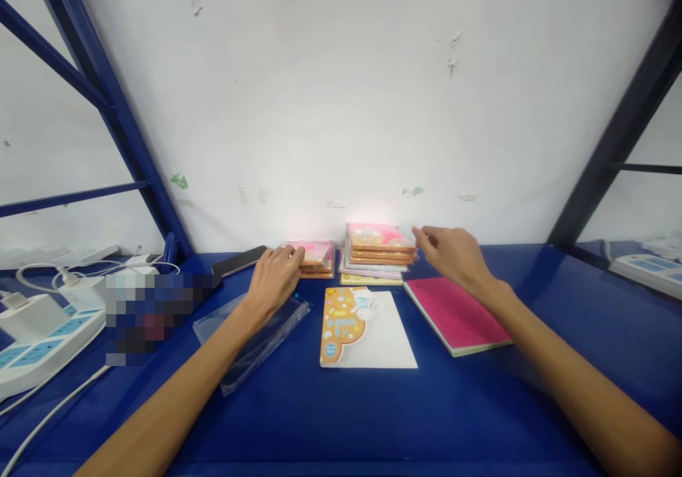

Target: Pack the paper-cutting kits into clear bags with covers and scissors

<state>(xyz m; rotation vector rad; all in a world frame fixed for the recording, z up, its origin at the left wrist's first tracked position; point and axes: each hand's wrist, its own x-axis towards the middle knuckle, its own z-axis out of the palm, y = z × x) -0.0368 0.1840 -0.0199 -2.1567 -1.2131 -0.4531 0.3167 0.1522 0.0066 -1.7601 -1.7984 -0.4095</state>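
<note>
My left hand lies palm down against the left side of a low stack of wrapped pink and orange notebooks; its fingers reach over the edge without visibly gripping it. By the right edge of a taller notebook stack is my right hand, loosely curled, with a small gap between thumb and forefinger and nothing visible in it. Whether it touches the stack is unclear. A notebook with an orange and white cartoon cover lies flat between my arms. My right forearm partly covers a magenta notebook.
Beneath my left forearm lies a clear plastic pouch. Behind it rests a dark phone. White power strips with plugs and cables occupy the left side, beside a blurred-out patch. Blue metal posts and a white wall bound the blue surface.
</note>
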